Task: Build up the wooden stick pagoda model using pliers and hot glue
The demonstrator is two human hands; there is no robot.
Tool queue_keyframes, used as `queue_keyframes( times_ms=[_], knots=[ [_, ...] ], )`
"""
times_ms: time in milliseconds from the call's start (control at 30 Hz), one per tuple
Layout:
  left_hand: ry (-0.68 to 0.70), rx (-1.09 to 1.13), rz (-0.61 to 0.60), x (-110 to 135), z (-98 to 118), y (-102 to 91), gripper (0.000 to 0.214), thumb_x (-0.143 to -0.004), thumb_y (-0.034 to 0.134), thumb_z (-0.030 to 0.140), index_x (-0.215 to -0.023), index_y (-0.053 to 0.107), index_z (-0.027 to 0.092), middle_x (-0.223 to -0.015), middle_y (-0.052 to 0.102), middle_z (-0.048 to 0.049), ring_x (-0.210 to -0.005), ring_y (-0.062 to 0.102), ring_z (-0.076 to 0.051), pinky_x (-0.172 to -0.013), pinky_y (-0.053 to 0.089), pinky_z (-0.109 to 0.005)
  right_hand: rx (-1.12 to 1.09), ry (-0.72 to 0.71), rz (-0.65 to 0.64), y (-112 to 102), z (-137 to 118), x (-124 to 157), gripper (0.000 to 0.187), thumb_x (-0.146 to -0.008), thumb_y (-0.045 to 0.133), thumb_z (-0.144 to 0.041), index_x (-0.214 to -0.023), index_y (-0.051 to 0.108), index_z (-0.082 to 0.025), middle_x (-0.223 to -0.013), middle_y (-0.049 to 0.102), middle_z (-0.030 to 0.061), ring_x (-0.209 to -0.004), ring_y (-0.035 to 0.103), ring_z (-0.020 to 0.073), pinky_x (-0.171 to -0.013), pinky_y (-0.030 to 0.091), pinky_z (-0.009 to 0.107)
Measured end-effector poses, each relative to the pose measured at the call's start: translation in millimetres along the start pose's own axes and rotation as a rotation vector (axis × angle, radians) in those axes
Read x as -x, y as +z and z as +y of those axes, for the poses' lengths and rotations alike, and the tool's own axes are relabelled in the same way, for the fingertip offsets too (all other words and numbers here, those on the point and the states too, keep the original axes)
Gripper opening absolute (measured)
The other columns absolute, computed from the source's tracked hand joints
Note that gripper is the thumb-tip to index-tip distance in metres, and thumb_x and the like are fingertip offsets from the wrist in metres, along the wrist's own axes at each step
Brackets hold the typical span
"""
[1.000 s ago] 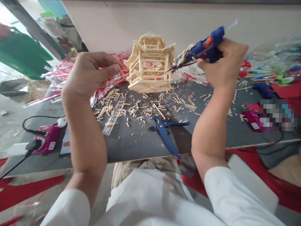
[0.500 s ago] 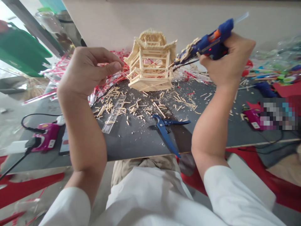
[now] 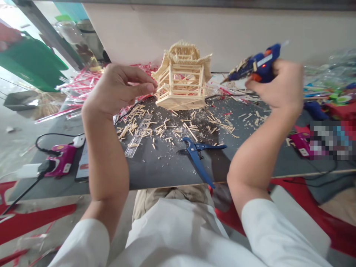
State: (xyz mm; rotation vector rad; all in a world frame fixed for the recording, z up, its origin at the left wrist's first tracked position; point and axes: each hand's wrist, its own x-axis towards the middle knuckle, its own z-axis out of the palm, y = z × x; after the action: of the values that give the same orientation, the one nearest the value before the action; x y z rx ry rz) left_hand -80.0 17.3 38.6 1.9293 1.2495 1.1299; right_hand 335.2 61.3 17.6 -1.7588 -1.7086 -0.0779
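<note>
A small pavilion model [image 3: 182, 79] built from thin wooden sticks, with a tiered roof and open railed sides, sits at the middle back. My left hand [image 3: 119, 87] is closed in a pinch on its left corner, thumb against forefinger. On the right, my right hand [image 3: 280, 83] grips a blue hot glue gun [image 3: 263, 65] with a lit red light and a clear glue stick at its back. The glue gun's nozzle points left and down, apart from the model. Blue cutting pliers [image 3: 198, 159] lie spread near the table's front edge. Cut stick pieces [image 3: 164, 129] are scattered around.
A clear ruler [image 3: 137, 139] lies left of centre on the dark table [image 3: 158, 172]. A magenta power socket [image 3: 62, 159] with plugged cables and a phone [image 3: 82, 165] are at left; another magenta socket [image 3: 302, 142] is at right. Red-and-clear plastic wrappers [image 3: 75, 87] pile up behind.
My right hand has drawn the glue gun away from the model's right side, and its tip is now clear. My left hand stays at the model's left corner. The view has shifted slightly.
</note>
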Motion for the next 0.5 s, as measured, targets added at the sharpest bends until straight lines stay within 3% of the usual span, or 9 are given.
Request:
queue_keyframes(
  times_ms=[67, 133, 233, 300, 367, 500],
  knots=[
    [-0.025, 0.022, -0.020, -0.3, 3.1, 2.3, 0.017, -0.081, 0.088, 0.026, -0.092, 0.083, 0.015, -0.076, 0.072, -0.0050, -0.054, 0.049, -0.007, -0.042, 0.033, -0.024, 0.203, 0.182, -0.090, 0.3, 13.0, -2.7, 0.022, -0.069, 0.091, -0.027, -0.082, 0.074, -0.023, -0.086, 0.077, 0.0094, -0.074, 0.065, 0.0224, -0.070, 0.045, 0.038],
    [-0.038, 0.027, -0.042, -1.2, 6.1, 5.5, 0.015, -0.081, 0.087, 0.024, -0.091, 0.083, 0.015, -0.073, 0.070, -0.0047, -0.052, 0.047, -0.007, -0.041, 0.030, -0.026, 0.356, 0.327, -0.295, 4.4, 23.2, -6.1, 0.028, -0.065, 0.095, -0.030, -0.063, 0.069, -0.023, -0.068, 0.071, 0.0072, -0.062, 0.059, 0.0204, -0.065, 0.043, 0.039],
    [-0.021, 0.008, -0.067, -3.1, 10.2, 11.8, 0.011, -0.082, 0.084, 0.020, -0.091, 0.083, 0.015, -0.073, 0.070, -0.0041, -0.053, 0.044, -0.006, -0.043, 0.029, -0.025, 0.434, 0.407, -0.545, 12.6, 34.0, -11.0, 0.032, -0.073, 0.092, -0.044, -0.061, 0.071, -0.022, -0.074, 0.073, 0.0093, -0.066, 0.062, 0.0223, -0.070, 0.045, 0.041],
    [-0.024, 0.008, -0.078, -4.6, 12.6, 17.1, 0.012, -0.080, 0.085, 0.017, -0.092, 0.082, 0.015, -0.075, 0.071, -0.0040, -0.055, 0.044, -0.006, -0.046, 0.031, -0.025, 0.397, 0.396, -0.519, 14.4, 36.6, -12.2, 0.031, -0.074, 0.090, -0.049, -0.075, 0.077, -0.020, -0.089, 0.077, 0.0126, -0.078, 0.067, 0.0246, -0.078, 0.048, 0.042],
    [-0.044, 0.031, -0.097, -6.3, 14.0, 23.4, 0.017, -0.079, 0.086, 0.018, -0.095, 0.081, 0.016, -0.076, 0.070, -0.0035, -0.054, 0.044, -0.006, -0.046, 0.032, -0.026, 0.231, 0.302, -0.386, 11.5, 30.9, -10.2, 0.028, -0.075, 0.091, -0.039, -0.090, 0.080, -0.019, -0.101, 0.080, 0.0137, -0.088, 0.071, 0.0248, -0.085, 0.051, 0.042],
    [-0.011, 0.122, -0.083, -9.6, 13.8, 38.6, 0.026, -0.077, 0.088, 0.020, -0.102, 0.078, 0.018, -0.082, 0.070, -0.0039, -0.059, 0.050, -0.008, -0.046, 0.033, -0.024, -0.313, -0.130, -0.138, -2.3, -17.5, 6.7, 0.028, -0.078, 0.085, -0.019, -0.105, 0.082, -0.025, -0.099, 0.082, 0.0069, -0.088, 0.077, 0.0213, -0.085, 0.059, 0.036]
  ],
)
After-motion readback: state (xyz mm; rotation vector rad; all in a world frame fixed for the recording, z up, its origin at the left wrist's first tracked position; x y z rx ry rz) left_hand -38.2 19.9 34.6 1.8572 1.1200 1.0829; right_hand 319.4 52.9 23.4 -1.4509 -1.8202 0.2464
